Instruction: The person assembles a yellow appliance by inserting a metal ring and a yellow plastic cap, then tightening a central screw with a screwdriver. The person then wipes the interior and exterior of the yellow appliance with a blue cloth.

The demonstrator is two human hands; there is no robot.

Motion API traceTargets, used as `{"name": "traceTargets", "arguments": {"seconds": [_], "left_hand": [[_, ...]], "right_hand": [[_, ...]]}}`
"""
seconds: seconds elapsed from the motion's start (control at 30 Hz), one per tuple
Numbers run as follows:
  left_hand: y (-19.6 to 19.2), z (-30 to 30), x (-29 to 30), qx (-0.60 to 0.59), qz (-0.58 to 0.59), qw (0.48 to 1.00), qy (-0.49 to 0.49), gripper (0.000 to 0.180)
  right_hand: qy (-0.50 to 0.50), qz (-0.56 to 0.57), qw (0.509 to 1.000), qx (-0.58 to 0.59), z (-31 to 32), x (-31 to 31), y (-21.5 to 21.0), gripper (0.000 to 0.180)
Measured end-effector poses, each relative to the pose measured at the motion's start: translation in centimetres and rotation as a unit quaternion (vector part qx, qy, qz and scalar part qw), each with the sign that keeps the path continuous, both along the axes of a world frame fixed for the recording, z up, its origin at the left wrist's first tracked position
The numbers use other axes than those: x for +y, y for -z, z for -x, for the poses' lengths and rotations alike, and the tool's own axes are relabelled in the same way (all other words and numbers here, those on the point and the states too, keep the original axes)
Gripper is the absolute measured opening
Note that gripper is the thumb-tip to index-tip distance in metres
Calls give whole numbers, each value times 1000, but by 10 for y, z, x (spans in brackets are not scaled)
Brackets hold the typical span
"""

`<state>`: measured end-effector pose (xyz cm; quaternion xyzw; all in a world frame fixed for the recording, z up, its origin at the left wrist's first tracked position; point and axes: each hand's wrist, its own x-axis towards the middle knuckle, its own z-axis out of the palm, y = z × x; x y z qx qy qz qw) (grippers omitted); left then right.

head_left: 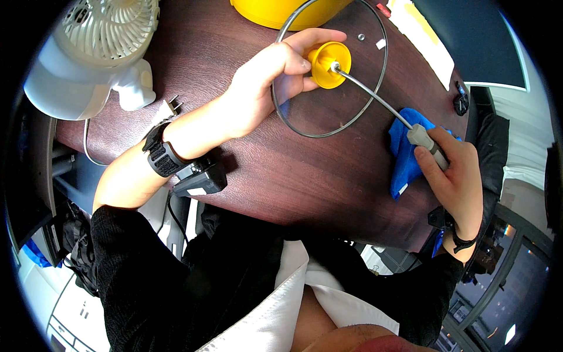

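Yellow flared knob point(326, 63), clamped by left fingers point(314, 36), meets a screwdriver point(420, 137) that right fingers point(429, 166) grip across a clear, metal-rimmed lid point(311, 112); blue cloth point(402, 158) lies right of the lid, white fan point(97, 67) left.

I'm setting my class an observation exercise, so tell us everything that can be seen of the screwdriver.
The screwdriver has a long, slim, silvery shaft, metal by its look, and a greyish-beige handle, perhaps plastic, its lower part covered by the right hand gripping it. It slants from lower right to upper left, passing in view over a blue cloth and a clear lid's rim. Its far end meets a pale fitting inside a yellow cup-shaped knob; the tip's shape is hidden.
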<state>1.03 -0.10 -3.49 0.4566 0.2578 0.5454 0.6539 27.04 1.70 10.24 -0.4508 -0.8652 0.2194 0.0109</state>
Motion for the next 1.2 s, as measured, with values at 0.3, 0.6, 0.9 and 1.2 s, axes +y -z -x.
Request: {"name": "traceTargets", "arguments": {"seconds": [0.3,0.6,0.9,1.2], "left_hand": [[-6,2,-2,35,-16,999,3,83],[-11,7,-3,180,-92,979,-13,85],[-9,11,1,212,-124,968,-51,84],[-3,7,0,171,-144,972,-73,66]], "right_hand": [[17,12,1000,-19,2,0,-5,20],[-22,5,999,-48,6,-1,-8,27],[-21,78,997,21,2,-3,0,32],[41,177,983,13,-1,-3,1,33]]}}
